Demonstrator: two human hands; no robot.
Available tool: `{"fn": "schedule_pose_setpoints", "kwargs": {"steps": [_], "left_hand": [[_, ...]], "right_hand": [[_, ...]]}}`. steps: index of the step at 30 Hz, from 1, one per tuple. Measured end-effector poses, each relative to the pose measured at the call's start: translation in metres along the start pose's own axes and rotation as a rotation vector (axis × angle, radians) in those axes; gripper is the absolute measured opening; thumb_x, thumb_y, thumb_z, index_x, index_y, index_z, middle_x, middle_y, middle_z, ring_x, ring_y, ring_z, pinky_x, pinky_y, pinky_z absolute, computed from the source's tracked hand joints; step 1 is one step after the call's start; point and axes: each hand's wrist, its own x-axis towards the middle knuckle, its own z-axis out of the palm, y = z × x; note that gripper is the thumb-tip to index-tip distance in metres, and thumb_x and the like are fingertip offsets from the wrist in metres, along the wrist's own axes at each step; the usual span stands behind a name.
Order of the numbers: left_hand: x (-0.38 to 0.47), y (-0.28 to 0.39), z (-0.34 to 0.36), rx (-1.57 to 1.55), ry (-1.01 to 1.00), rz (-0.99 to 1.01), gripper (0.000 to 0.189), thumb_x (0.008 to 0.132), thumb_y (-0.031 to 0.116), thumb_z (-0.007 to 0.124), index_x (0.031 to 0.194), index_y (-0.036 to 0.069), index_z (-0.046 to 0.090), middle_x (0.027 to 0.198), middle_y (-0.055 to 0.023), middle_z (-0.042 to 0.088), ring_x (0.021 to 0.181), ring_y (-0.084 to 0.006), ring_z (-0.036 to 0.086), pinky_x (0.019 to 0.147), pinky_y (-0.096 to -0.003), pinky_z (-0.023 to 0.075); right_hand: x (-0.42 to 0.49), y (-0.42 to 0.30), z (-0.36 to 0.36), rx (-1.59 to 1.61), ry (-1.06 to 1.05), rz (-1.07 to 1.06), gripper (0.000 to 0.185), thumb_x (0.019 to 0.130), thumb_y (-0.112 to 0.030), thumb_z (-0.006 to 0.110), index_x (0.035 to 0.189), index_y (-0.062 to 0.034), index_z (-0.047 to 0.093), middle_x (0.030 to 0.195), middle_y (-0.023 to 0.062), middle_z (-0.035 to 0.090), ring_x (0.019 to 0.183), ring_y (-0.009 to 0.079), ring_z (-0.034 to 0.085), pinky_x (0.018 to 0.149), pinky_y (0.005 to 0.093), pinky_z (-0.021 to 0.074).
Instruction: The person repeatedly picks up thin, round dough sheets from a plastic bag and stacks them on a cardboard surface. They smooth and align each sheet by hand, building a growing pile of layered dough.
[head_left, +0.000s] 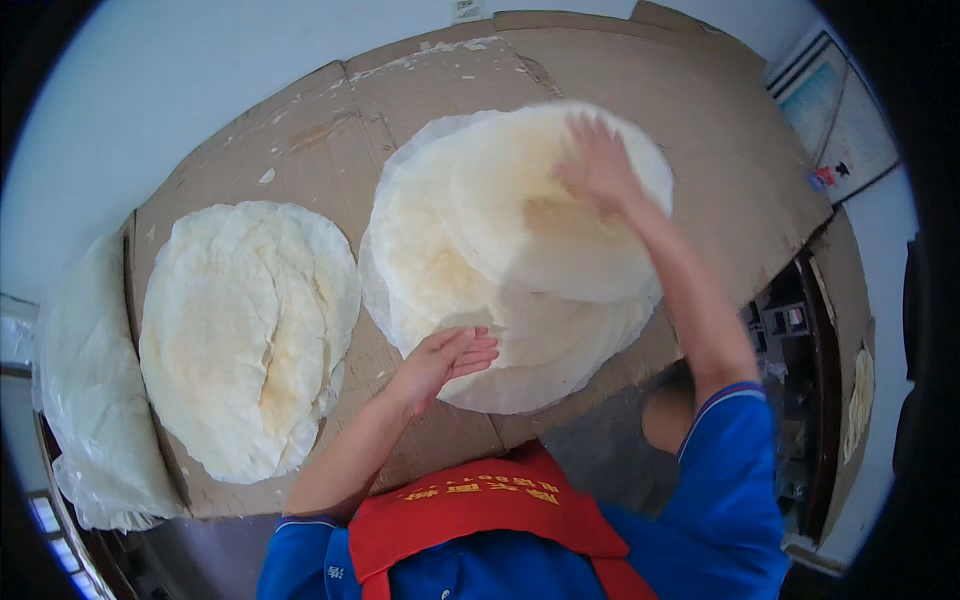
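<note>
A broad pile of thin, pale flatbread sheets (420, 300) lies before me, its rounds overlapping unevenly. The uppermost round sheet (495, 195) is blurred and sits toward the far right of the pile. Over that sheet is my right hand (600, 161), fingers spread and blurred; whether it touches the sheet cannot be told. My left hand (450, 364) is at the near edge of the pile, fingers stretched out and holding nothing. To the left rests a second pile of flatbread (232, 337), with folded, wrinkled layers on top.
Brown cardboard (720, 127) covers the table, with pale crumbs scattered along its far edge. A large plastic-wrapped bundle (97, 390) stands against the table's left end. Shelving with small items (787, 322) is beyond the right edge. A wall borders the far side.
</note>
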Motion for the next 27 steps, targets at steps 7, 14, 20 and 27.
{"fn": "schedule_pose_setpoints", "kwargs": {"steps": [7, 14, 20, 27], "left_hand": [[-0.082, 0.024, -0.104, 0.990, 0.744, 0.460, 0.034, 0.084, 0.018, 0.053, 0.113, 0.002, 0.049, 0.106, -0.0113, 0.056, 0.099, -0.0221, 0.053, 0.084, -0.0317, 0.0420], [-0.147, 0.039, -0.217, 1.921, 1.199, 0.411, 0.054, 0.070, 0.020, 0.060, 0.115, -0.003, 0.041, 0.119, -0.0221, 0.042, 0.113, -0.0361, 0.037, 0.095, -0.0392, 0.0301], [-0.145, 0.030, -0.211, 2.180, 1.102, 0.369, 0.046, 0.074, 0.008, 0.045, 0.116, -0.008, 0.038, 0.118, -0.0230, 0.043, 0.107, -0.0345, 0.043, 0.091, -0.0383, 0.0347], [-0.197, 0.039, -0.234, 1.287, 1.199, 0.567, 0.030, 0.079, 0.012, 0.049, 0.106, 0.001, 0.053, 0.096, -0.0189, 0.058, 0.083, -0.0308, 0.056, 0.077, -0.0328, 0.0445]], "right_hand": [[-0.075, -0.022, 0.081, 0.143, -0.192, 0.068, 0.060, 0.080, -0.040, 0.049, 0.128, -0.0072, 0.033, 0.135, 0.0139, 0.026, 0.126, 0.0295, 0.021, 0.101, 0.0483, 0.0157], [-0.075, -0.150, 0.010, 0.978, -0.024, 0.085, 0.029, 0.084, -0.013, 0.049, 0.111, -0.0044, 0.050, 0.103, 0.0095, 0.054, 0.089, 0.0184, 0.053, 0.078, 0.0274, 0.0417], [-0.084, -0.342, 0.020, 1.864, -0.670, 0.150, 0.025, 0.087, -0.012, 0.047, 0.109, -0.0005, 0.049, 0.097, 0.0079, 0.058, 0.084, 0.0124, 0.054, 0.076, 0.0237, 0.0440], [-0.035, -0.433, 0.047, 2.130, -0.662, 0.552, 0.044, 0.083, -0.013, 0.053, 0.118, 0.0081, 0.035, 0.109, 0.0158, 0.049, 0.100, 0.0211, 0.050, 0.089, 0.0298, 0.0411]]}}
